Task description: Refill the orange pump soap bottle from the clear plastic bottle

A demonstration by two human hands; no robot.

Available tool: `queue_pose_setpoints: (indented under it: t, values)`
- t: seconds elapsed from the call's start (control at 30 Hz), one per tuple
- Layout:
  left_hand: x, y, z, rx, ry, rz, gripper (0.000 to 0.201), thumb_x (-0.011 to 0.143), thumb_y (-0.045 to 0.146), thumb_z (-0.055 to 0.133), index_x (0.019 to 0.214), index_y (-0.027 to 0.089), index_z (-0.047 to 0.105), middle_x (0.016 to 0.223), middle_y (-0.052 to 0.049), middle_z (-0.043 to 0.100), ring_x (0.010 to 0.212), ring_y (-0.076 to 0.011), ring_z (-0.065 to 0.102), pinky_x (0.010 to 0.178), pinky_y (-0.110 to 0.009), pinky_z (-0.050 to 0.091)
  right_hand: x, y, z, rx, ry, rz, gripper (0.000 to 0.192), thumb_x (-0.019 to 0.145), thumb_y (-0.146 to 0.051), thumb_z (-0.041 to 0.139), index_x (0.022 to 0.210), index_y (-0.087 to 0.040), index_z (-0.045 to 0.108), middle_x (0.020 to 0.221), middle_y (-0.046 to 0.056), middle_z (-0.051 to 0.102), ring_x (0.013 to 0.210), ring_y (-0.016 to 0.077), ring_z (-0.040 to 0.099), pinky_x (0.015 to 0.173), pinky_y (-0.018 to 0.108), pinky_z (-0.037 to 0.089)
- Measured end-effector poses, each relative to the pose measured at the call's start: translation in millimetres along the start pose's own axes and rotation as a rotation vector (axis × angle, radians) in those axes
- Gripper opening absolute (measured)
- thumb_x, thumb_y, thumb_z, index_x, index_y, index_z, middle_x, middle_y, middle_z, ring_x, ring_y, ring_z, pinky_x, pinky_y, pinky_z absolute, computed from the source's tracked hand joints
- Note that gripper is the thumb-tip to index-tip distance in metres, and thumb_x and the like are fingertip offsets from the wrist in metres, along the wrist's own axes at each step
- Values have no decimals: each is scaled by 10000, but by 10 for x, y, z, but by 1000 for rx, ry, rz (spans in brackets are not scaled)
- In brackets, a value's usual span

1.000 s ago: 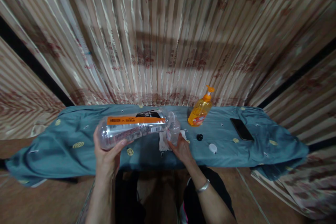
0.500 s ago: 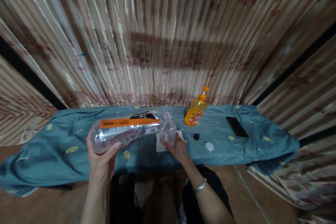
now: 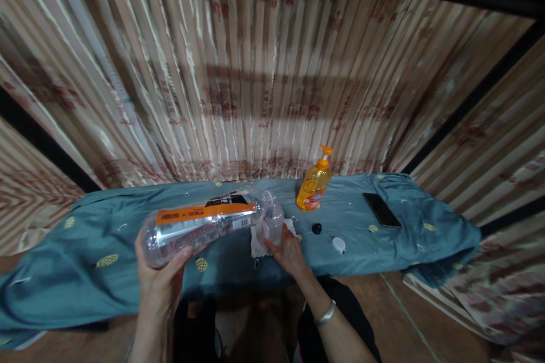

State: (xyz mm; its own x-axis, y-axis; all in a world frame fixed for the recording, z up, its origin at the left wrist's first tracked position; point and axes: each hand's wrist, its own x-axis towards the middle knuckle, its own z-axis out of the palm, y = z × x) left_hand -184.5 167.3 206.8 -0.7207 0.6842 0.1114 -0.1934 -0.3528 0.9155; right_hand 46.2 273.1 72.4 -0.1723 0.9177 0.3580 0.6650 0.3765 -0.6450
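My left hand [image 3: 164,269] is wrapped round the base of a large clear plastic bottle [image 3: 204,221] with an orange and silver label. The bottle lies tilted on its side in the air, its mouth pointing right. That mouth is over or against the top of a small clear bottle [image 3: 273,227]; whether the two touch, I cannot tell. My right hand [image 3: 287,250] grips the small bottle from the right, fingers closed round its lower part. Under the small bottle lies a white paper napkin [image 3: 258,247]. Any liquid passing between the bottles is too unclear to see.
An orange pump bottle [image 3: 314,184] stands behind my right hand. To the right lie a black cap [image 3: 317,228], a white lid [image 3: 339,245] and a dark phone [image 3: 381,210]. A teal patterned cloth [image 3: 230,269] covers the table. A striped curtain [image 3: 255,68] hangs behind.
The camera view has tilted slightly, so the table things sit a little lower and further left. Both hands keep their hold, with the two bottles in nearly the same positions.
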Motion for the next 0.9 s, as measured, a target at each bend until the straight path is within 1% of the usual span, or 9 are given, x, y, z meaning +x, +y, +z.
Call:
queue_pose_setpoints:
  t: [0.1, 0.2, 0.33, 0.4, 0.5, 0.6, 0.67, 0.8, 0.9]
  values:
    - [-11, 6, -8, -50, -5, -8, 992, 481, 200, 929, 1390, 384, 578, 1384, -60, 648, 1115, -345, 665, 716, -381, 653, 0, -73, -66, 74, 0, -14, 490, 865, -368, 712, 1293, -160, 596, 1181, 156, 746, 1107, 316, 728, 961, 444, 587]
    - [-22, 23, -16, -72, -14, -31, 987, 507, 186, 924, 1405, 388, 569, 1401, -64, 639, 1149, -368, 654, 739, -421, 660, 3, -134, -120, 150, -27, 35, 500, 864, -350, 706, 1312, -165, 583, 1195, 149, 751, 1112, 311, 734, 961, 438, 589]
    - [-2, 26, -50, -76, -33, -43, 975, 499, 157, 935, 1383, 377, 588, 1382, -64, 642, 1085, -314, 675, 742, -400, 660, 31, -141, -134, 203, -38, 165, 753, 816, -333, 739, 1471, -121, 435, 1253, 190, 732, 1123, 332, 736, 963, 464, 590]
    - [15, 18, -64, -83, -31, -54, 944, 487, 154, 945, 1350, 353, 619, 1301, -62, 681, 1036, -292, 686, 736, -399, 660, 50, -132, -131, 237, -38, 162, 813, 793, -321, 749, 1501, -129, 400, 1311, 191, 705, 1161, 329, 720, 994, 470, 577]
    - [22, 12, -60, -91, -28, -78, 843, 488, 177, 955, 1275, 299, 678, 1155, -60, 737, 986, -302, 705, 744, -444, 660, 72, -137, -134, 283, -53, 84, 781, 771, -297, 749, 1478, -177, 440, 1370, 158, 676, 1227, 316, 683, 1033, 477, 557]
    - [5, 18, -35, -89, -36, -89, 716, 498, 211, 954, 1176, 240, 727, 1061, -64, 766, 987, -323, 717, 821, -508, 644, 80, -156, -140, 311, -76, 79, 701, 778, -263, 722, 1436, -208, 487, 1281, 122, 728, 1144, 304, 722, 977, 468, 587]
    - [-10, 22, -21, -84, -32, -75, 671, 499, 222, 949, 1137, 225, 738, 1030, -59, 773, 993, -318, 717, 892, -528, 617, 80, -164, -140, 307, -77, 98, 632, 790, -246, 704, 1394, -213, 522, 1228, 111, 751, 1098, 299, 740, 952, 461, 595]
    - [-23, 34, -4, -76, -14, -59, 682, 489, 213, 937, 1137, 232, 727, 1043, -41, 762, 1004, -285, 712, 977, -482, 570, 74, -162, -125, 269, -68, 97, 546, 825, -279, 700, 1344, -200, 550, 1202, 116, 761, 1098, 301, 742, 954, 460, 589]
    - [-28, 64, 29, -87, 3, -72, 752, 427, 189, 942, 1141, 252, 713, 1073, -27, 747, 1012, -254, 697, 988, -420, 552, 69, -162, -116, 251, -75, 109, 543, 840, -316, 713, 1343, -193, 550, 1177, 116, 767, 1079, 303, 749, 948, 450, 590]
